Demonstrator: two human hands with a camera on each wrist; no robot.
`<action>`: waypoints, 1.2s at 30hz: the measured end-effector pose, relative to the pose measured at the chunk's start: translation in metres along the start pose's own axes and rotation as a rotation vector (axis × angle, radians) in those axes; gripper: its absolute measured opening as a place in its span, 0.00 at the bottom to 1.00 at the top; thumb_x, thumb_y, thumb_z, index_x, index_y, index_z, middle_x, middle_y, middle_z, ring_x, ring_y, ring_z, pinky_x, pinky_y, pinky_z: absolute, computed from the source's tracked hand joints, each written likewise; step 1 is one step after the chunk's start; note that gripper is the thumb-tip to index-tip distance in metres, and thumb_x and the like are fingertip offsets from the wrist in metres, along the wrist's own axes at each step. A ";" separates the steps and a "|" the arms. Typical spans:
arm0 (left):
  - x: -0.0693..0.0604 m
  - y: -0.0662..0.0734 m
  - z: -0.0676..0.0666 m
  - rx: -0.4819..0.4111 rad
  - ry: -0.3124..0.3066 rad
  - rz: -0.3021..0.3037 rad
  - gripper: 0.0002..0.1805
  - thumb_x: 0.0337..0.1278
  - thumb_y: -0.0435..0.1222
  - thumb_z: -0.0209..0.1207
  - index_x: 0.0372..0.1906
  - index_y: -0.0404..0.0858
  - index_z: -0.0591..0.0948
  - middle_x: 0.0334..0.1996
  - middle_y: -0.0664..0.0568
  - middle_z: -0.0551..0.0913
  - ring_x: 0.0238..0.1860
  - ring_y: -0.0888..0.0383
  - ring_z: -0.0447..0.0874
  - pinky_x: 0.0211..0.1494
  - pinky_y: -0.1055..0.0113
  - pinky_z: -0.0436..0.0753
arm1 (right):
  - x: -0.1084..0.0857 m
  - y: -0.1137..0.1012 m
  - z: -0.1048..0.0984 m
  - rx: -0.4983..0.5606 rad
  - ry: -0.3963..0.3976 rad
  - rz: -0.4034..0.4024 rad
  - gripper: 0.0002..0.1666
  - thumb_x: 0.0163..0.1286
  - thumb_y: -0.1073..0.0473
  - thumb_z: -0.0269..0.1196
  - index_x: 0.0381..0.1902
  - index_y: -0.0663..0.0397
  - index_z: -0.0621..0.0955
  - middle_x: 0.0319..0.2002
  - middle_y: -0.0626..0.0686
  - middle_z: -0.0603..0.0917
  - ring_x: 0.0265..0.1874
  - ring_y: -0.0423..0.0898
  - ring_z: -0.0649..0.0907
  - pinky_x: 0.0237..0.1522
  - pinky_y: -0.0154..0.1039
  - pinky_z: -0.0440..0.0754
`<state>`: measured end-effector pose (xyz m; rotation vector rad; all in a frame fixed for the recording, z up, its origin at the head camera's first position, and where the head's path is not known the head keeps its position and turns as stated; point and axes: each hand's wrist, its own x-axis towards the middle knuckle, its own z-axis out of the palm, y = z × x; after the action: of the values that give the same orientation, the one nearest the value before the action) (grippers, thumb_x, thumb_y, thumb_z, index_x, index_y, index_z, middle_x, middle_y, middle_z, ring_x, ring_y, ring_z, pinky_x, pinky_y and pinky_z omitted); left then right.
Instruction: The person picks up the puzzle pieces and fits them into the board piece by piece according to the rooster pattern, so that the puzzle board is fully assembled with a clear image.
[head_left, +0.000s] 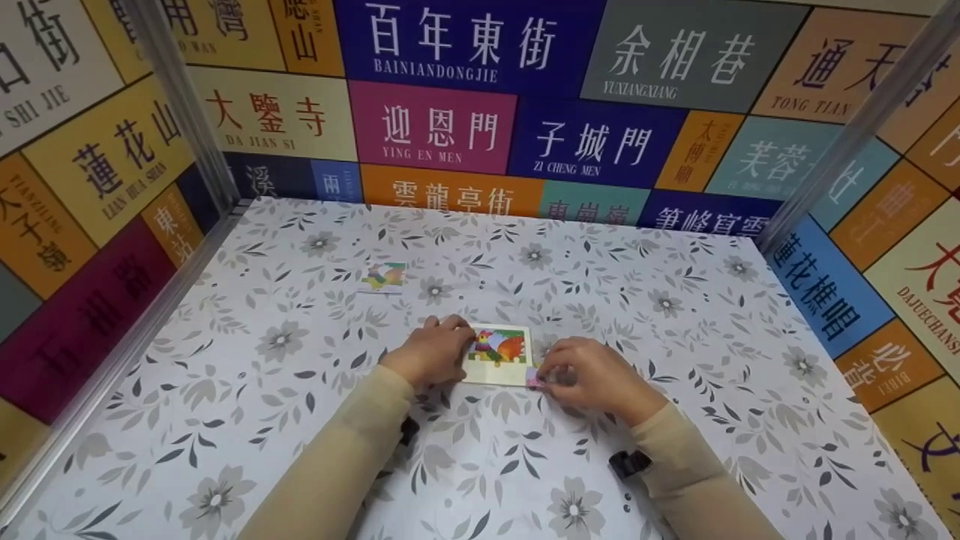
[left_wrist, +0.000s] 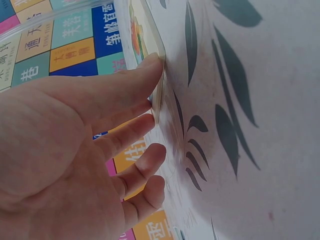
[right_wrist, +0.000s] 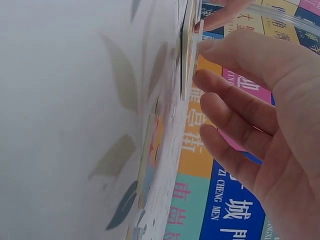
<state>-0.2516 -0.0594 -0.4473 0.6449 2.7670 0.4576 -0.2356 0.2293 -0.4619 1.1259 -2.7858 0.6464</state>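
Note:
A small jigsaw board [head_left: 491,373] lies on the table, its upper part filled with a colourful bird picture and its lower part pale. My left hand [head_left: 435,351] grips the board's left edge; in the left wrist view the thumb [left_wrist: 150,67] presses the board's rim [left_wrist: 159,42] while the other fingers sit loosely curled. At the board's lower right corner, my right hand [head_left: 600,381] pinches a pinkish puzzle piece [head_left: 533,376] between thumb and fingertips. The right wrist view shows that piece [right_wrist: 199,42] edge-on against the board [right_wrist: 187,47], the right thumb [right_wrist: 212,46] on it.
A further colourful puzzle piece [head_left: 385,276] lies on the floral tablecloth [head_left: 360,450], to the far left. Close to the right hand lies another flat piece [right_wrist: 151,152], seen edge-on. Walls with printed street names [head_left: 450,124] enclose the table's back and sides.

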 end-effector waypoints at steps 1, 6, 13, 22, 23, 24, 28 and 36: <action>0.000 0.000 0.000 0.008 0.004 0.009 0.36 0.59 0.39 0.72 0.72 0.40 0.74 0.71 0.47 0.71 0.65 0.40 0.69 0.67 0.45 0.74 | 0.001 0.000 0.000 0.002 0.000 0.007 0.07 0.59 0.58 0.76 0.37 0.44 0.91 0.38 0.43 0.87 0.37 0.41 0.85 0.43 0.40 0.85; 0.001 0.000 0.000 0.004 -0.016 -0.012 0.36 0.60 0.39 0.71 0.73 0.41 0.73 0.72 0.47 0.70 0.66 0.41 0.68 0.69 0.45 0.73 | 0.006 -0.001 0.003 0.006 0.005 0.039 0.06 0.59 0.57 0.76 0.36 0.43 0.92 0.38 0.40 0.87 0.37 0.39 0.83 0.43 0.39 0.84; 0.002 0.001 0.000 -0.007 -0.031 -0.043 0.36 0.61 0.39 0.71 0.74 0.43 0.73 0.73 0.50 0.69 0.68 0.43 0.67 0.71 0.47 0.72 | 0.015 -0.004 0.007 -0.023 0.005 0.049 0.05 0.62 0.54 0.75 0.37 0.41 0.92 0.38 0.40 0.87 0.39 0.39 0.83 0.45 0.42 0.83; 0.003 0.000 0.001 -0.017 -0.040 -0.047 0.37 0.61 0.40 0.71 0.75 0.43 0.72 0.74 0.50 0.69 0.68 0.44 0.66 0.72 0.47 0.70 | 0.024 -0.008 0.011 -0.021 -0.017 0.046 0.06 0.64 0.53 0.74 0.40 0.42 0.92 0.41 0.42 0.87 0.42 0.42 0.84 0.49 0.42 0.84; 0.003 0.000 0.001 -0.017 -0.039 -0.044 0.37 0.61 0.40 0.71 0.75 0.43 0.72 0.74 0.49 0.68 0.68 0.44 0.66 0.72 0.47 0.70 | 0.026 -0.009 0.010 -0.023 -0.016 0.046 0.06 0.64 0.53 0.75 0.40 0.42 0.92 0.41 0.42 0.87 0.41 0.42 0.84 0.48 0.42 0.83; 0.003 0.000 0.001 -0.016 -0.038 -0.041 0.37 0.61 0.40 0.71 0.74 0.43 0.72 0.74 0.49 0.68 0.68 0.44 0.66 0.72 0.47 0.71 | 0.027 -0.010 0.010 -0.025 -0.014 0.044 0.07 0.64 0.53 0.75 0.40 0.42 0.92 0.41 0.42 0.87 0.40 0.41 0.84 0.48 0.41 0.83; 0.001 -0.002 0.001 -0.007 -0.021 -0.020 0.36 0.60 0.40 0.72 0.73 0.41 0.74 0.73 0.48 0.69 0.67 0.41 0.67 0.70 0.45 0.72 | 0.032 -0.014 0.010 -0.018 -0.013 0.032 0.07 0.65 0.50 0.75 0.38 0.42 0.92 0.39 0.41 0.86 0.37 0.39 0.82 0.45 0.40 0.82; 0.002 0.000 -0.001 -0.004 -0.030 -0.029 0.36 0.60 0.40 0.71 0.73 0.42 0.73 0.73 0.49 0.69 0.68 0.42 0.68 0.70 0.46 0.72 | 0.040 -0.021 0.014 -0.020 -0.040 0.029 0.04 0.66 0.51 0.74 0.38 0.41 0.92 0.42 0.42 0.88 0.43 0.42 0.85 0.50 0.43 0.84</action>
<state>-0.2535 -0.0589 -0.4470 0.6050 2.7429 0.4431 -0.2499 0.1842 -0.4582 1.1097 -2.8405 0.6041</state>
